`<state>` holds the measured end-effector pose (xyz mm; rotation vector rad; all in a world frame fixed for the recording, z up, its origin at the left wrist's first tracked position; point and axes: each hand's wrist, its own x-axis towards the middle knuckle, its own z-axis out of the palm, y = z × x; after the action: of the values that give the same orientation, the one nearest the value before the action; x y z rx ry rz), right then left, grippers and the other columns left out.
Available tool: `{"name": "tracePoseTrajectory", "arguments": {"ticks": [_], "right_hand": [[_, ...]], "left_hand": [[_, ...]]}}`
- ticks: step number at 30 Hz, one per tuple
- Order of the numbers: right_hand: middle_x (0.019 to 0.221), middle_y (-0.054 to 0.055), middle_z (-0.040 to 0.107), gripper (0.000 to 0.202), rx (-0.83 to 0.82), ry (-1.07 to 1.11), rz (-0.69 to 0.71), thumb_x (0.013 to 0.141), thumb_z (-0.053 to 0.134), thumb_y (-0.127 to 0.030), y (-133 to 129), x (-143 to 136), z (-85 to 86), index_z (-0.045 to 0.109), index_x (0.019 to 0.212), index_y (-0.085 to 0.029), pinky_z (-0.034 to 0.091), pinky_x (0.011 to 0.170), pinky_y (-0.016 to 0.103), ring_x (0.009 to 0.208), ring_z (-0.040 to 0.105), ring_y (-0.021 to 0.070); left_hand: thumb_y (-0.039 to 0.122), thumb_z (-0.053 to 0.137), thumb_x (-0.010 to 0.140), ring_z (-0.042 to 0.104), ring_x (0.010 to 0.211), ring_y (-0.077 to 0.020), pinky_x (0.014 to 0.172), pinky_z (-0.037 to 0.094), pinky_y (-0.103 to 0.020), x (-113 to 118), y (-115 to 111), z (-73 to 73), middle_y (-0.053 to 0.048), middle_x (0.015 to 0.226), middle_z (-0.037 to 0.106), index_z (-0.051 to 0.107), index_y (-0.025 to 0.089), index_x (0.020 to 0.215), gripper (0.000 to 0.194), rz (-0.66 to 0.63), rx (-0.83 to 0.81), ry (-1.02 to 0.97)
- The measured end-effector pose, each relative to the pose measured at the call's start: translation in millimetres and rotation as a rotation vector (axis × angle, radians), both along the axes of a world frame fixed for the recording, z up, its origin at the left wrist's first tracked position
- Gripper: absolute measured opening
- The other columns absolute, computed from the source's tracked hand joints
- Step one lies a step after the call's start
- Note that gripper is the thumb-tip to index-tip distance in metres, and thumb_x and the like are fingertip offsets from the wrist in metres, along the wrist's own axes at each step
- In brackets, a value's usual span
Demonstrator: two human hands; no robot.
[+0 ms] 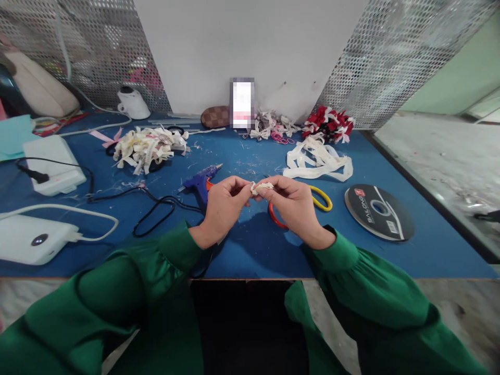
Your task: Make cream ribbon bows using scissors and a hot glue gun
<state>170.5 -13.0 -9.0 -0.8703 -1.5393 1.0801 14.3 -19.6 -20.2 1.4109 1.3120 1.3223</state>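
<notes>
Between my two hands, above the middle of the blue table, is a small cream ribbon piece [264, 186], bunched or folded. My left hand [227, 205] pinches its left end with thumb and forefinger. On the other end, the fingertips of my right hand [294, 205] are closed. Fingers cover part of the ribbon, so its full shape is hidden. Under my right hand lie scissors with a yellow handle loop [323, 199] and a red handle loop [275, 216]. A blue glue gun [199, 182] rests just beyond my left hand.
Cream ribbon bows [146, 148] are heaped at the left, loose cream ribbon [320, 159] at the right. Red and white bows [328, 124] and a phone [242, 103] stand at the back. A black ribbon spool [378, 212], power strip [54, 164] and white power bank [37, 239] flank my arms.
</notes>
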Motion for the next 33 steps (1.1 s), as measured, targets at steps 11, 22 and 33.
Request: {"name": "tracePoseTrajectory", "arguments": {"ticks": [11, 22, 33], "right_hand": [[0.077, -0.001, 0.073, 0.006, 0.131, -0.095, -0.211, 0.082, 0.072, -0.019, 3.3, -0.4, -3.7, 0.077, 0.082, -0.022, 0.051, 0.070, 0.030, 0.073, 0.064, 0.0146], [0.080, 0.001, 0.074, 0.009, 0.012, -0.134, -0.199, 0.082, 0.071, -0.025, 7.9, 1.4, -6.1, 0.077, 0.087, -0.021, 0.048, 0.068, 0.030, 0.072, 0.062, 0.0145], [0.073, -0.001, 0.068, 0.008, 0.052, -0.058, -0.299, 0.083, 0.068, -0.027, 12.6, 11.6, -2.3, 0.069, 0.079, -0.021, 0.047, 0.069, 0.030, 0.071, 0.061, 0.0152]], "left_hand": [[0.028, 0.068, 0.084, 0.056, 0.051, -0.0094, 0.048, 0.043, -0.021, 3.6, -2.6, 2.6, -0.001, 0.063, 0.068, 0.074, 0.015, 0.082, 0.014, -0.122, -0.060, -0.177], [0.025, 0.064, 0.087, 0.060, 0.056, -0.0095, 0.054, 0.048, -0.022, 1.1, -2.4, 0.2, -0.002, 0.074, 0.073, 0.074, 0.016, 0.088, 0.014, -0.149, 0.089, -0.025], [0.028, 0.064, 0.085, 0.046, 0.049, -0.0075, 0.047, 0.039, -0.022, 4.3, 3.0, -3.7, 0.004, 0.068, 0.055, 0.058, 0.020, 0.093, 0.013, -0.199, -0.146, -0.246]]}}
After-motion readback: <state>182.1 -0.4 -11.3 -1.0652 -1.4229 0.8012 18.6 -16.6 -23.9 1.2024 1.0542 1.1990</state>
